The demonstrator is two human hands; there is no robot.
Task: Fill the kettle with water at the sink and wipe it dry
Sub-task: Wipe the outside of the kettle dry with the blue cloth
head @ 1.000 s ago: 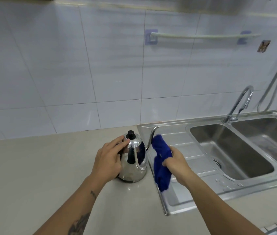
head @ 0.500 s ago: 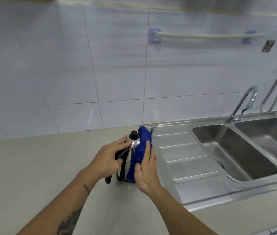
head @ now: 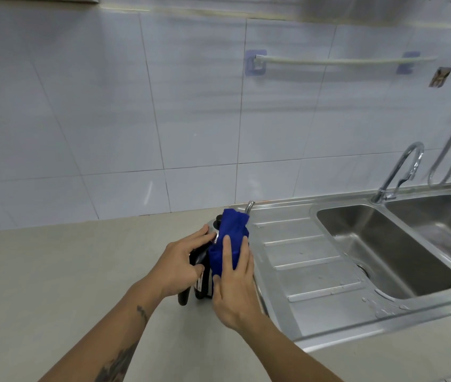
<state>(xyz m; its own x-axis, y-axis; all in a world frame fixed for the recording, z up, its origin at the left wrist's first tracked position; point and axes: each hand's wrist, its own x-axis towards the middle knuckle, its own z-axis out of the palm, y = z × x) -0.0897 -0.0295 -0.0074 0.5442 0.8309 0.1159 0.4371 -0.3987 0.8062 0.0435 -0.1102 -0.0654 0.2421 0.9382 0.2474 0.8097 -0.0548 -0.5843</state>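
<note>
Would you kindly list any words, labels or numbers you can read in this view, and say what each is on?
None can be read.
Label on the kettle, between the left hand and the right hand pressing the blue cloth: too small and blurred.
Small picture sticker on the wall tile: blurred, no text discernible.

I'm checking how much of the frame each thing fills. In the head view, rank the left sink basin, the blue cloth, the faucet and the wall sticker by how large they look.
1. Left sink basin
2. Blue cloth
3. Faucet, a thin outline, so its place next to the cloth is unsure
4. Wall sticker
</note>
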